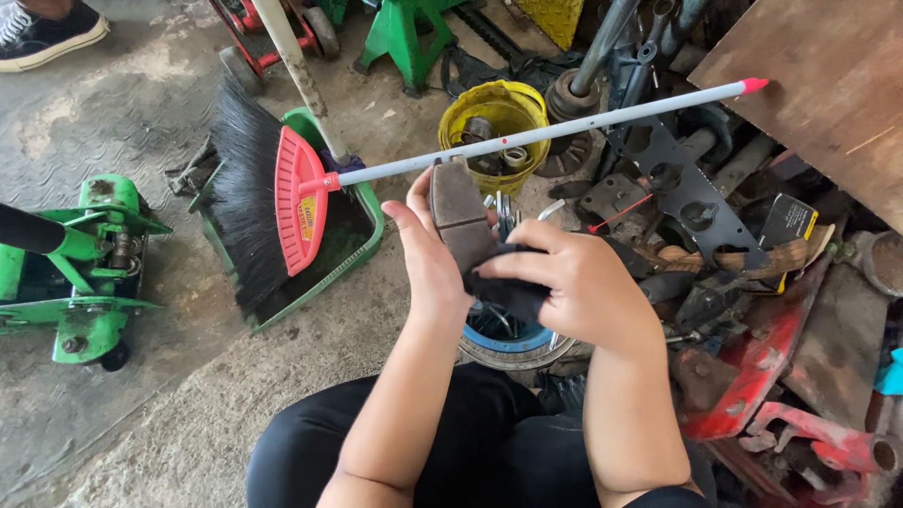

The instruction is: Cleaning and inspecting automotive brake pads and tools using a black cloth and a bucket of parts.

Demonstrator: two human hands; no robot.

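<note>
a: what's out past the left hand (428, 254)?
b: a green floor jack (80, 273), then a pink broom (282, 198) in a green dustpan (362, 240).
a: and the hand?
b: closed on a brown brake pad (461, 212), long axis upright. just right, the right hand (574, 282) presses a dark cloth (503, 282) on it. beyond, a yellow bucket (494, 118).

A worn grey-brown brake pad (460, 212), upright, with what seems a dark cloth (503, 282) pressed against it.
</note>
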